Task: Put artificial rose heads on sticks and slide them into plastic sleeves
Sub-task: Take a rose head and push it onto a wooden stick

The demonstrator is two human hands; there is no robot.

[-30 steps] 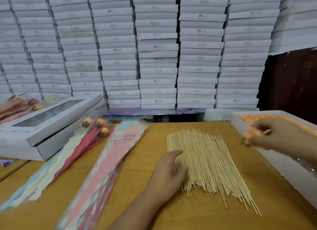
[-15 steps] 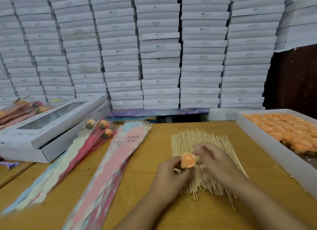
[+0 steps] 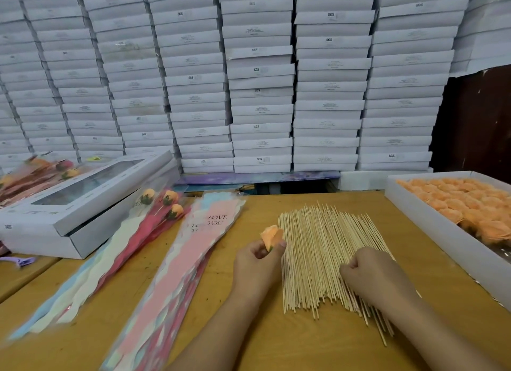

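Note:
My left hand [image 3: 258, 263] pinches an orange rose head [image 3: 271, 236] by its green base, just left of the pile of thin wooden sticks [image 3: 322, 249]. My right hand [image 3: 372, 275] lies on the pile with its fingers curled down into the sticks; whether it holds one I cannot tell. A stack of pink "LOVE YOU" plastic sleeves [image 3: 190, 254] lies left of my left hand. Further left lie three sleeved roses [image 3: 166, 202] on sticks.
A white tray [image 3: 431, 227] of orange rose heads [image 3: 470, 205] stands at the right table edge. A white windowed box [image 3: 83, 202] sits at the left, with more sleeved roses [image 3: 36, 171] behind it. Stacked white boxes [image 3: 260, 80] fill the back.
My right hand brought a rose head from the tray and passed it to my left hand. My left hand lifted off the sticks with it, and my right hand dropped onto the pile.

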